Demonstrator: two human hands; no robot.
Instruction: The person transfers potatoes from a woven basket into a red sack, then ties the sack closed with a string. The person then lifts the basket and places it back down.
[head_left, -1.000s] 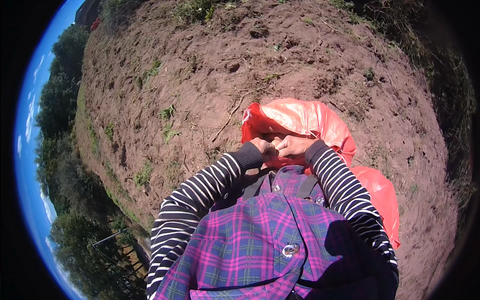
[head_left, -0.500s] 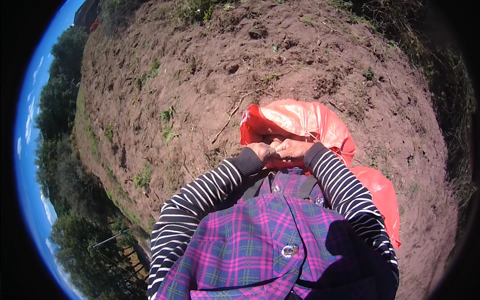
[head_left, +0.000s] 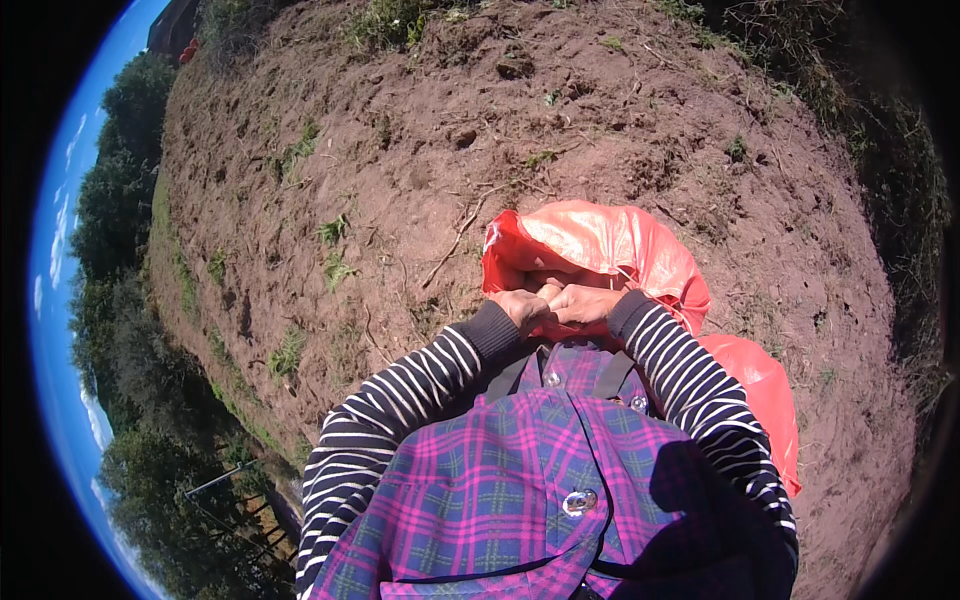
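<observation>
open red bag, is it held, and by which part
The left hand and right hand appear to pinch the open red bag at its near rim.

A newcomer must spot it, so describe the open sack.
On the brown soil, look just above the plaid garment. There bulges a shiny orange-red plastic sack. Unlike the second sack at lower right, its open mouth shows, left hand and right hand there.

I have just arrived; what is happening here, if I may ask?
A person's left hand and right hand meet at the near side of an open red bag; their exact grip is hidden. Rounded tan items seem to show inside. A second red bag rests beyond the right forearm, on brown soil.
</observation>
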